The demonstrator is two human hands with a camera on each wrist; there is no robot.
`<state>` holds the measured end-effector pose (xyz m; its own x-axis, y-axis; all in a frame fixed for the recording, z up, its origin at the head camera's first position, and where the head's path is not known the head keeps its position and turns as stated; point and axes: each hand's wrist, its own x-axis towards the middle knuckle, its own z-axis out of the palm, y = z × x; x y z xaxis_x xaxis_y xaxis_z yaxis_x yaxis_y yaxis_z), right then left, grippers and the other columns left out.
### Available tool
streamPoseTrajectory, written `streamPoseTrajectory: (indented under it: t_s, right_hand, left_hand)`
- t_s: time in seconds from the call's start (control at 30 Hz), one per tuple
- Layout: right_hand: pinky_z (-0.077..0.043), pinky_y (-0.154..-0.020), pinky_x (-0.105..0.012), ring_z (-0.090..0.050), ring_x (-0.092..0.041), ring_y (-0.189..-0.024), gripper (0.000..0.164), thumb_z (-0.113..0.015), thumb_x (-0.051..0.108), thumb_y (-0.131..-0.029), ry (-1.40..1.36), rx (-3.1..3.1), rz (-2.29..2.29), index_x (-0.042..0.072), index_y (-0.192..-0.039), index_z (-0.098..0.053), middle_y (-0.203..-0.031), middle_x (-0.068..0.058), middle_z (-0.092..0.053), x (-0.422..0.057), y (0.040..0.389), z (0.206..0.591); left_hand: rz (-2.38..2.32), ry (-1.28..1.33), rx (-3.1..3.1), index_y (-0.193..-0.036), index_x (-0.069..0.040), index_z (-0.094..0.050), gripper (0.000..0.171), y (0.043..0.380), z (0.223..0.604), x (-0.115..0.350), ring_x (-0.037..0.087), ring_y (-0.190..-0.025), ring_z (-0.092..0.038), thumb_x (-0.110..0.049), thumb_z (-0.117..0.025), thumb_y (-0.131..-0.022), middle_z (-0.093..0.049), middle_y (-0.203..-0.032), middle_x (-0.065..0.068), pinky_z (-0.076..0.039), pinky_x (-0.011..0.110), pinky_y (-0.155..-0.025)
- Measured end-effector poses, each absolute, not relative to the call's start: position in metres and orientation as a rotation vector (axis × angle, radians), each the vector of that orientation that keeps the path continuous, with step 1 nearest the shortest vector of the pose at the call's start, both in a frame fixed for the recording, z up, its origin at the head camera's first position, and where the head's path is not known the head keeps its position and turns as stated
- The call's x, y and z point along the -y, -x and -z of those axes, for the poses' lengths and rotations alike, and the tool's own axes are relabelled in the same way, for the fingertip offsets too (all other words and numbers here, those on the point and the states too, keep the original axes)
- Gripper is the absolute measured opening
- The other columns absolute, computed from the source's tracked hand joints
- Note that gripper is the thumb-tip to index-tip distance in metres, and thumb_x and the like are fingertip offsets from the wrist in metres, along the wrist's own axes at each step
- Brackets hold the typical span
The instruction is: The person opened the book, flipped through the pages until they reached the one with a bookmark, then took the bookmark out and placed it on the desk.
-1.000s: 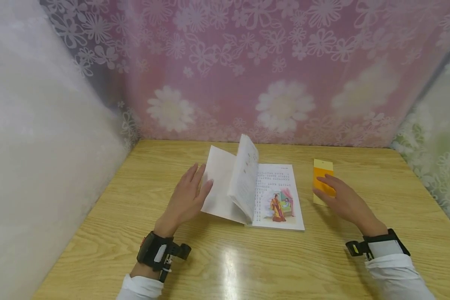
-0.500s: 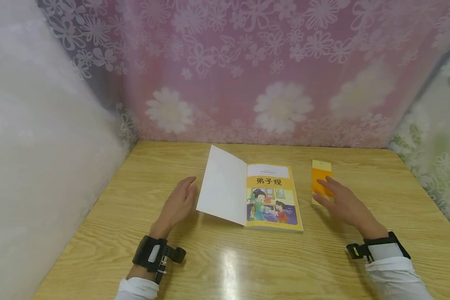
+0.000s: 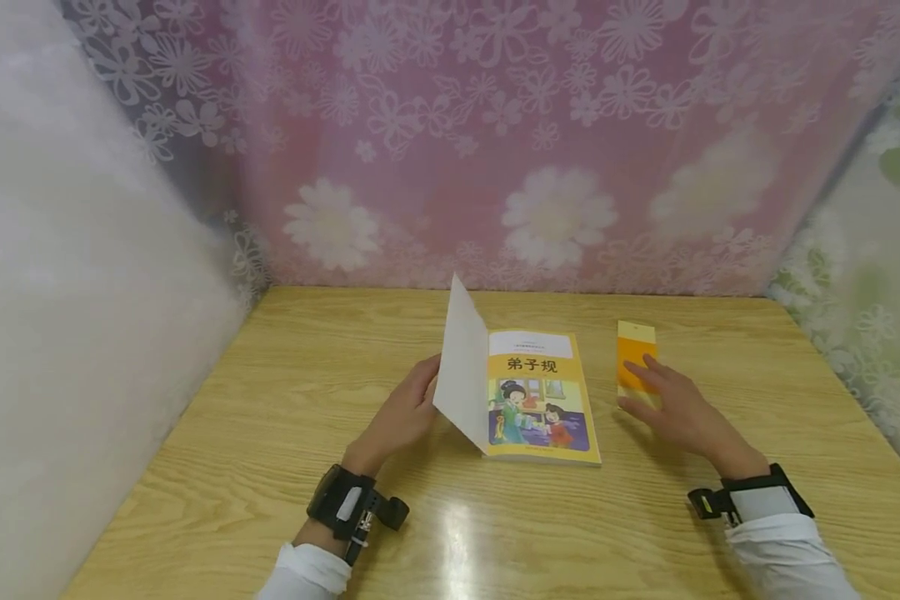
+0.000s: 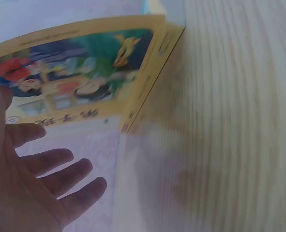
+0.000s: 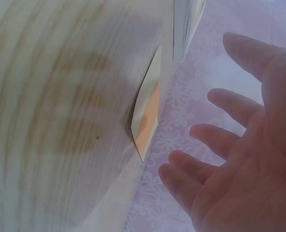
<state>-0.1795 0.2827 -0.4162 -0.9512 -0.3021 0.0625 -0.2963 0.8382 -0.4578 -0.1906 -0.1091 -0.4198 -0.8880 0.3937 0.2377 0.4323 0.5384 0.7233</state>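
Note:
A yellow picture book (image 3: 543,400) lies on the table with its front cover (image 3: 461,375) lifted, standing steeply at the left with its white inside showing. My left hand (image 3: 397,417) is at the outer side of that cover, its fingertips partly hidden by it. The left wrist view shows the cover's printed outside (image 4: 70,77), with my left fingers (image 4: 65,159) spread and not curled round it. Right of the book lies an orange and pale yellow bookmark (image 3: 636,350). Over its lower part hovers my right hand (image 3: 682,412), fingers relaxed and holding nothing; the right wrist view shows the bookmark (image 5: 147,111) apart from them.
The wooden table (image 3: 270,483) ends at a pink floral curtain (image 3: 420,167) behind. A pale sheet (image 3: 105,292) borders the left side, and a leaf-patterned one (image 3: 862,275) the right.
The raised inner pages came down onto the book, baring its yellow title page. Then my left hand moved right to the cover, which now stands steeper. My right hand has hardly moved.

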Motion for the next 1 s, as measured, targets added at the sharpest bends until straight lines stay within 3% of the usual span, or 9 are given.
streamPoseTrajectory:
  t_s: [0.3, 0.67, 1.0]
  right_hand:
    - [-0.022, -0.093, -0.068, -0.024, -0.055, -0.121, 0.066, -0.051, 0.043, -0.088, 0.495, -3.006, 0.723, -0.001, -0.135, -0.036, -0.139, -0.038, -0.023, -0.279, 0.181, 0.419]
    - [-0.024, -0.094, -0.066, -0.026, -0.054, -0.121, 0.065, -0.052, 0.043, -0.087, 0.543, -3.012, 0.74, -0.002, -0.133, -0.039, -0.138, -0.038, -0.025, -0.272, 0.184, 0.427]
    - [-0.018, -0.096, -0.066, -0.02, -0.053, -0.124, 0.069, -0.05, 0.046, -0.088, 0.529, -3.014, 0.718, 0.0, -0.136, -0.034, -0.141, -0.036, -0.021, -0.266, 0.187, 0.425]
  left_hand:
    - [0.935, 0.883, 2.888, -0.144, -0.026, -0.022, 0.058, 0.191, 0.428, 0.068, 0.024, -0.133, -0.024, -0.056, -0.02, -0.093, -0.028, -0.147, 0.011, -0.027, 0.046, -0.105]
    - [0.438, 0.976, 2.979, -0.132, -0.031, -0.046, 0.043, 0.185, 0.436, 0.051, 0.032, -0.13, -0.028, -0.043, -0.043, -0.09, -0.039, -0.141, 0.01, -0.013, 0.056, -0.106]
    - [0.397, 0.914, 2.952, -0.129, -0.035, -0.048, 0.039, 0.185, 0.434, 0.053, 0.029, -0.128, -0.029, -0.042, -0.043, -0.091, -0.041, -0.139, 0.007, -0.012, 0.059, -0.105]
